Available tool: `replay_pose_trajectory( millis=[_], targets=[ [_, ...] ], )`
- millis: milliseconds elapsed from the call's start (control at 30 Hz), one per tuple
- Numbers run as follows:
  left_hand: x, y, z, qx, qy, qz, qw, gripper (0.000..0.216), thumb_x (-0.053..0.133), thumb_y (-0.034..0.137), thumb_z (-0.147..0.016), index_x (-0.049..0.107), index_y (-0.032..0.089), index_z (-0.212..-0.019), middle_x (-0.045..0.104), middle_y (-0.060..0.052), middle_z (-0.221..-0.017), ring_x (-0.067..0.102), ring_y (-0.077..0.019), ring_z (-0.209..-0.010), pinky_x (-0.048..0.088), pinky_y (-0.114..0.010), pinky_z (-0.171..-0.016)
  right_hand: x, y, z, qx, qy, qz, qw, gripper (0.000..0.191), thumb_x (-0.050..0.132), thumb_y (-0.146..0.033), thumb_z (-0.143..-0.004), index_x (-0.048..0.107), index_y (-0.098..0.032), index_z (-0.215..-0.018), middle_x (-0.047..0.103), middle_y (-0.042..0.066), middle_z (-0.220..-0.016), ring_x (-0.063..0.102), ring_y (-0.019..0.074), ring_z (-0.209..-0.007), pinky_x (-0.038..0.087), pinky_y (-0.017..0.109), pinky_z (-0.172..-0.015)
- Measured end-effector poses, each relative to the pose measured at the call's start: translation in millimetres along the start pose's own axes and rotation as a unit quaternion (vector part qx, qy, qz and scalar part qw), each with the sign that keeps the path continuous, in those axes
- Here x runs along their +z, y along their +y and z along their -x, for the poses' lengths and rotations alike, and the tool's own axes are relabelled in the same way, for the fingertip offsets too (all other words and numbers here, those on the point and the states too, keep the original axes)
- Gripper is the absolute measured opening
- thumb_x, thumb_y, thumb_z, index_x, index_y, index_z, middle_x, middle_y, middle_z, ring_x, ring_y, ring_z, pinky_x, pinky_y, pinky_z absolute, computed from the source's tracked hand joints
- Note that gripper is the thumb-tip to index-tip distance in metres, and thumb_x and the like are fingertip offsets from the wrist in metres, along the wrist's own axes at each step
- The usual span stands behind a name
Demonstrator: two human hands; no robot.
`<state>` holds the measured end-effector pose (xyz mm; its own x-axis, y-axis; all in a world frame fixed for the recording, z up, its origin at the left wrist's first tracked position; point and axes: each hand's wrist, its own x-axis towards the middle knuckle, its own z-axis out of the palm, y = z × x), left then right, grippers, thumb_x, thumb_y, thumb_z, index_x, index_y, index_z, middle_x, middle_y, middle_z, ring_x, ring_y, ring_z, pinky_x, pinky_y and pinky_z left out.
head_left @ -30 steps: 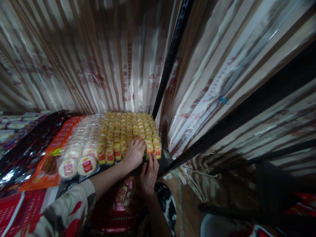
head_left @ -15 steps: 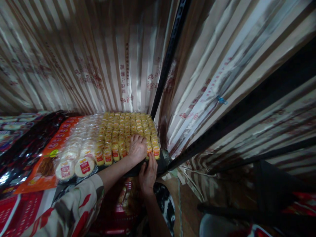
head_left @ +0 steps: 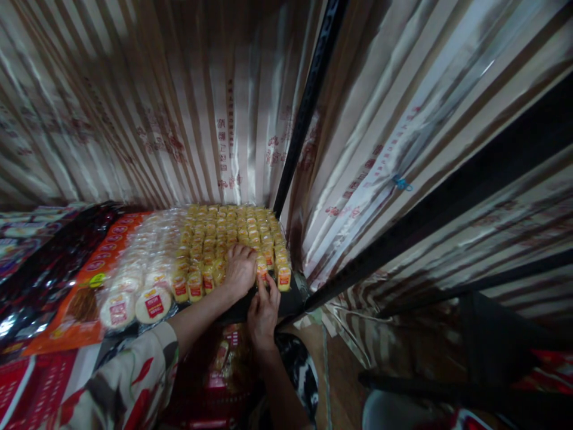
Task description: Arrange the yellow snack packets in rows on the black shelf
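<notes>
Rows of small yellow wrapped snack packs [head_left: 233, 236] with red labels fill the right end of a shelf. My left hand [head_left: 239, 270] lies palm down on the front rows, fingers curled over the packs. My right hand [head_left: 264, 307] reaches up from below at the shelf's front edge, and its fingertips pinch one yellow pack [head_left: 261, 269] in the front row beside the left hand. Another pack [head_left: 284, 277] stands at the front right corner. To the left lie round white cakes [head_left: 147, 298] in clear wrap.
An orange packet [head_left: 96, 280] and dark glossy bags [head_left: 40, 275] lie further left on the shelf. A black upright post [head_left: 308, 101] stands behind the packs, with striped plastic sheeting [head_left: 179, 107] around. Red packages [head_left: 224, 370] sit below the shelf.
My left hand has shifted slightly left across the packs. My right hand has moved up and left, and its fingers now close on a front-row pack.
</notes>
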<state>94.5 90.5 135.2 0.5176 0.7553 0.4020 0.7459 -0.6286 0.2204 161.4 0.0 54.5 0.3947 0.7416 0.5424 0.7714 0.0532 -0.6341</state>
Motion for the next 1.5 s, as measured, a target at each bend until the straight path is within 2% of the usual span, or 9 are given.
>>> replay_pose_trajectory(
  millis=[133, 267, 367, 500, 633, 900, 1033, 1267, 1500],
  targets=[
    [-5.4, 5.0, 5.8, 0.018, 0.018, 0.005, 1.0, 0.026, 0.044, 0.019, -0.086, 0.058, 0.016, -0.108, 0.057, -0.011, -0.111, 0.044, -0.0249, -0.109, 0.034, -0.046, -0.096, 2.0, 3.4, 1.1, 0.003, 0.004, 0.001, 1.0, 0.048, 0.034, -0.012, -0.085, 0.043, -0.02, -0.131, 0.042, 0.013, -0.129, 0.038, 0.0244, -0.12, 0.039, 0.048, -0.095],
    [-15.0, 21.2, 34.8, 0.049, 0.031, 0.065, 0.996, 0.028, 0.041, 0.019, -0.087, 0.058, 0.017, -0.109, 0.054, -0.01, -0.116, 0.041, -0.0236, -0.115, 0.039, -0.04, -0.097, 5.6, 8.1, 4.0, 0.004, 0.01, -0.003, 1.0, 0.041, 0.038, -0.02, -0.087, 0.047, -0.019, -0.127, 0.042, 0.014, -0.128, 0.039, 0.0253, -0.118, 0.04, 0.047, -0.094],
    [-14.5, 28.5, 71.3, 0.001, 0.014, 0.111, 0.994, 0.027, 0.042, 0.018, -0.085, 0.059, 0.023, -0.106, 0.057, -0.006, -0.108, 0.049, -0.0206, -0.104, 0.045, -0.037, -0.093, 5.5, 8.5, 3.8, 0.011, 0.003, -0.004, 1.0, 0.041, 0.038, -0.019, -0.086, 0.046, -0.019, -0.127, 0.043, 0.013, -0.127, 0.04, 0.0239, -0.116, 0.041, 0.045, -0.093],
    [-2.2, 22.8, 118.8, -0.069, 0.06, 0.103, 0.99, 0.039, 0.04, 0.009, -0.08, 0.055, 0.018, -0.114, 0.052, -0.011, -0.117, 0.046, -0.0232, -0.111, 0.044, -0.04, -0.095, 2.0, 1.2, 0.2, 0.028, 0.011, -0.004, 1.0, 0.044, 0.033, -0.013, -0.085, 0.047, -0.018, -0.126, 0.042, 0.013, -0.127, 0.038, 0.0233, -0.118, 0.038, 0.045, -0.095],
    [11.5, 12.2, 141.2, -0.11, 0.082, 0.063, 0.989, 0.049, 0.037, 0.004, -0.078, 0.047, 0.02, -0.124, 0.047, -0.011, -0.126, 0.042, -0.0239, -0.118, 0.045, -0.044, -0.096, -0.1, -5.7, -3.0, 0.035, 0.012, -0.004, 0.999, 0.043, 0.033, -0.012, -0.084, 0.049, -0.017, -0.123, 0.043, 0.013, -0.127, 0.038, 0.0238, -0.119, 0.037, 0.045, -0.095],
    [37.1, -5.2, 124.8, -0.021, 0.1, 0.035, 0.994, 0.053, 0.035, 0.003, -0.081, 0.037, 0.012, -0.133, 0.046, -0.017, -0.13, 0.037, -0.025, -0.126, 0.042, -0.043, -0.099, 0.0, -1.6, -4.1, 0.044, 0.014, -0.008, 0.999, 0.043, 0.032, -0.015, -0.084, 0.047, -0.013, -0.124, 0.043, 0.015, -0.128, 0.037, 0.0237, -0.121, 0.033, 0.045, -0.098],
    [37.7, -7.3, 119.9, -0.006, 0.12, 0.036, 0.992, 0.055, 0.034, 0.001, -0.079, 0.038, 0.013, -0.132, 0.045, -0.016, -0.129, 0.037, -0.0253, -0.125, 0.042, -0.044, -0.098, -1.3, -1.9, -4.2, 0.04, 0.015, -0.002, 0.999, 0.042, 0.032, -0.015, -0.084, 0.047, -0.014, -0.124, 0.042, 0.015, -0.128, 0.037, 0.0237, -0.121, 0.033, 0.045, -0.098],
    [12.3, -1.4, 106.2, -0.041, 0.14, 0.044, 0.988, 0.046, 0.039, 0.003, -0.078, 0.048, 0.016, -0.121, 0.046, -0.013, -0.123, 0.042, -0.0249, -0.116, 0.044, -0.044, -0.095, -0.3, -3.8, -4.7, 0.043, 0.02, 0.005, 0.999, 0.042, 0.033, -0.017, -0.085, 0.047, -0.015, -0.124, 0.043, 0.014, -0.127, 0.038, 0.0242, -0.119, 0.033, 0.045, -0.097],
    [-21.1, -8.7, 42.3, -0.08, 0.103, -0.012, 0.991, 0.027, 0.045, 0.016, -0.083, 0.061, 0.014, -0.105, 0.04, -0.014, -0.134, 0.024, -0.0319, -0.131, 0.03, -0.049, -0.104, 2.3, -5.3, -5.2, 0.04, 0.018, 0.017, 0.999, 0.033, 0.043, -0.031, -0.087, 0.057, -0.017, -0.113, 0.041, 0.015, -0.125, 0.039, 0.0262, -0.116, 0.037, 0.046, -0.094]
  ],
)
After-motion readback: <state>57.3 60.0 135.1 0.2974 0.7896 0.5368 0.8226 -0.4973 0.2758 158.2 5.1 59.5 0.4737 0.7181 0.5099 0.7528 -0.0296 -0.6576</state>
